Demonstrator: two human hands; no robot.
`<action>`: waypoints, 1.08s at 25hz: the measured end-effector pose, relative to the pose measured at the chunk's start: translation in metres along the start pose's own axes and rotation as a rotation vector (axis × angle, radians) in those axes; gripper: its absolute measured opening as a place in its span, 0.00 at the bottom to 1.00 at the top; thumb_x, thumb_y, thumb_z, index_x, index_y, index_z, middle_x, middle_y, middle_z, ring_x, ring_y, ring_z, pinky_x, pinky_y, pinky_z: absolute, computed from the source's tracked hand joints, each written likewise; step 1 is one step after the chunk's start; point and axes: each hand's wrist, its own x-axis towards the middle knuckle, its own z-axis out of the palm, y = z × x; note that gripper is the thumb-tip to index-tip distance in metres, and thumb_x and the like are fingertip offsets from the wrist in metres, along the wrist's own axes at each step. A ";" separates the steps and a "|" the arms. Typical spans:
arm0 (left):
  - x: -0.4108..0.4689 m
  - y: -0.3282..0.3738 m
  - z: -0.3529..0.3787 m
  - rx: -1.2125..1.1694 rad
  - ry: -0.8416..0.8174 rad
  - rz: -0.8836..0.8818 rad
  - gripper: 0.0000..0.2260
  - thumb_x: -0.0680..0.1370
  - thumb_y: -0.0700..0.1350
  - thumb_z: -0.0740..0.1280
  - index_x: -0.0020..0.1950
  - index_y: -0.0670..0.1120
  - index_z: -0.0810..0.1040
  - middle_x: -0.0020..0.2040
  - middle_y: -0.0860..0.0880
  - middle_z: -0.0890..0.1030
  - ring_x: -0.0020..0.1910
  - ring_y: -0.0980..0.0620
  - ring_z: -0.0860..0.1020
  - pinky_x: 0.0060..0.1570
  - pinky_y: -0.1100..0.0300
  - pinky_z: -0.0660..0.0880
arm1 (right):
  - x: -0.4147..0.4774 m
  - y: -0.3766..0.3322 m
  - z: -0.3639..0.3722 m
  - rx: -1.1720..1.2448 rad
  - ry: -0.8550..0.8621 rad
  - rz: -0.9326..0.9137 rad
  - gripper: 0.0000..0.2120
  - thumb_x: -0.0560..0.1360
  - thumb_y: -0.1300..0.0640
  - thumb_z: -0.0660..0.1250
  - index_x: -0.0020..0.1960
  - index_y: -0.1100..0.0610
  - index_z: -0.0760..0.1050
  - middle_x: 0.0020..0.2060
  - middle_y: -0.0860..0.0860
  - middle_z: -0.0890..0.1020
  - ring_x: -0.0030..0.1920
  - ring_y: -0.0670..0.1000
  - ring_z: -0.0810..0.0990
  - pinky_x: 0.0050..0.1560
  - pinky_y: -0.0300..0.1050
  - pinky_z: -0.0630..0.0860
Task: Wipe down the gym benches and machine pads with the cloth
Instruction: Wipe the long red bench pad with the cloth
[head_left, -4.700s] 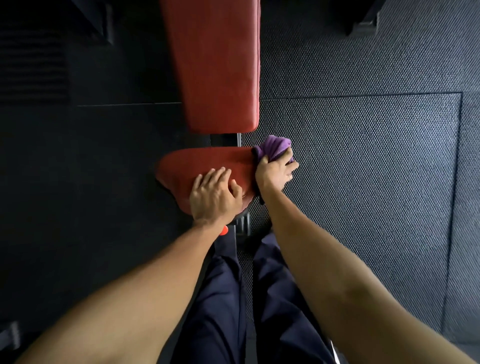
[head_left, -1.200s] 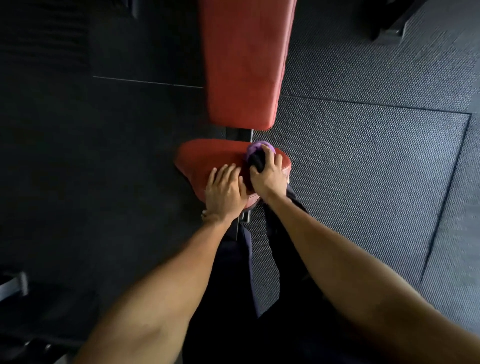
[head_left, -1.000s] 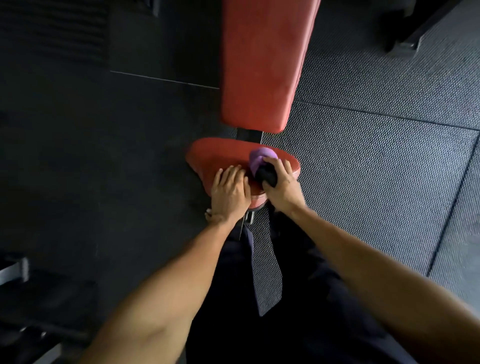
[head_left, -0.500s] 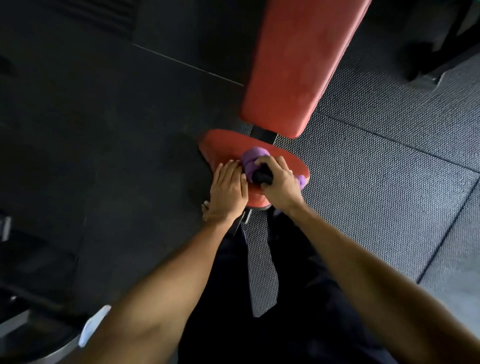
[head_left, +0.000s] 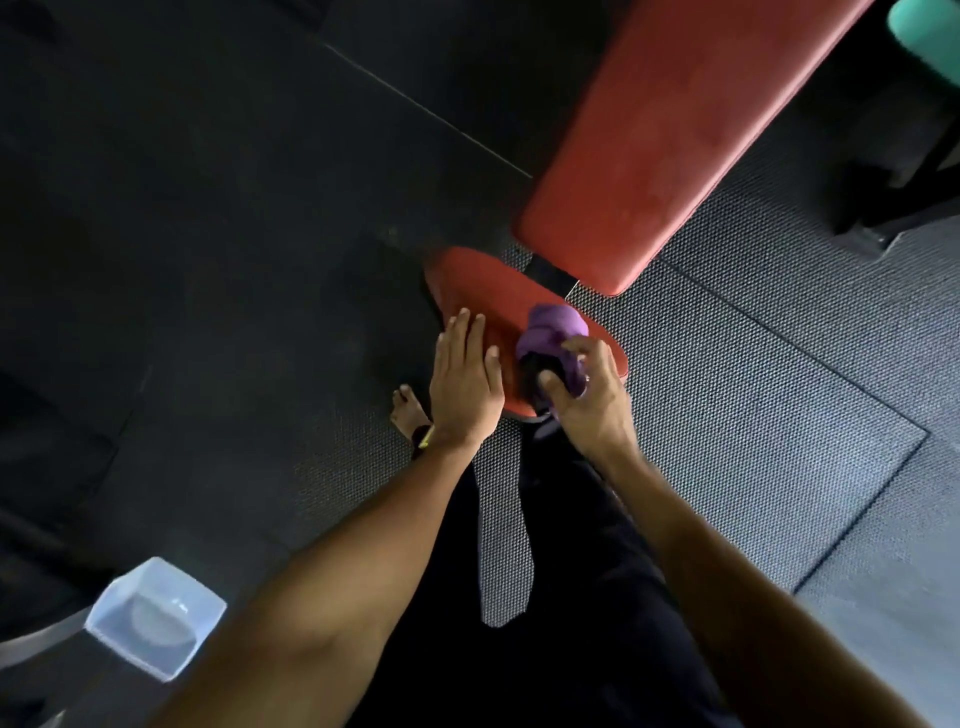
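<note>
Right hand (head_left: 587, 400) is bunched round the cloth (head_left: 553, 332), pressed on the seat pad (head_left: 478, 283); left hand (head_left: 462, 384) is laid flat on the pad's near edge. Seat wipe judged in hand. Backrest (head_left: 675, 130) is likely next; a reach forward is called for.

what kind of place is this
Most likely a gym. A long red back pad and a separate red seat pad stand over black textured rubber floor mats, and the right hand holds a purple cloth on the seat pad.
</note>
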 end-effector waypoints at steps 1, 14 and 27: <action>-0.001 0.002 -0.002 -0.033 -0.001 -0.044 0.22 0.85 0.48 0.54 0.75 0.40 0.70 0.76 0.41 0.69 0.77 0.45 0.65 0.77 0.49 0.60 | 0.003 0.002 -0.003 -0.039 0.010 0.014 0.25 0.74 0.47 0.74 0.67 0.48 0.69 0.58 0.42 0.72 0.44 0.44 0.75 0.50 0.56 0.79; -0.011 -0.024 -0.033 -0.214 -0.071 -0.247 0.19 0.85 0.42 0.57 0.77 0.42 0.69 0.76 0.46 0.70 0.77 0.49 0.65 0.71 0.57 0.57 | 0.047 -0.041 0.052 -0.237 -0.089 -0.193 0.26 0.74 0.37 0.71 0.70 0.38 0.71 0.78 0.42 0.58 0.66 0.58 0.77 0.60 0.58 0.78; 0.000 -0.019 -0.032 -0.179 0.153 -0.319 0.12 0.80 0.34 0.66 0.62 0.35 0.79 0.59 0.39 0.83 0.56 0.41 0.82 0.60 0.63 0.64 | 0.066 -0.065 0.093 -0.524 -0.283 -0.333 0.19 0.83 0.46 0.59 0.74 0.41 0.69 0.81 0.50 0.54 0.76 0.66 0.56 0.72 0.62 0.65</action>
